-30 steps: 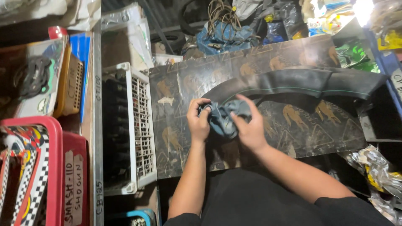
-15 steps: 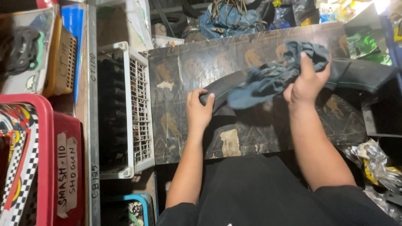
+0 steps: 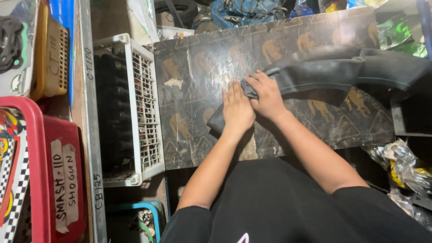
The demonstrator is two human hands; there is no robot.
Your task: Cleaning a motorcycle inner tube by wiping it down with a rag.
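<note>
We count one white crate (image 3: 146,94), one board (image 3: 202,72), one rag (image 3: 249,88) and one black inner tube (image 3: 342,72). Our left hand (image 3: 237,110) presses the tube's flattened end with fingers together; our right hand (image 3: 268,96) clutches the grey-blue rag against the matte, dusty tube.

A pale paper label (image 3: 64,185) with dark handwriting was stuck upright on the red bin (image 3: 67,153) at lower left. Crinkled clear and yellow plastic packets (image 3: 402,168) lay at right. A green packet (image 3: 396,31) sat at top right.
</note>
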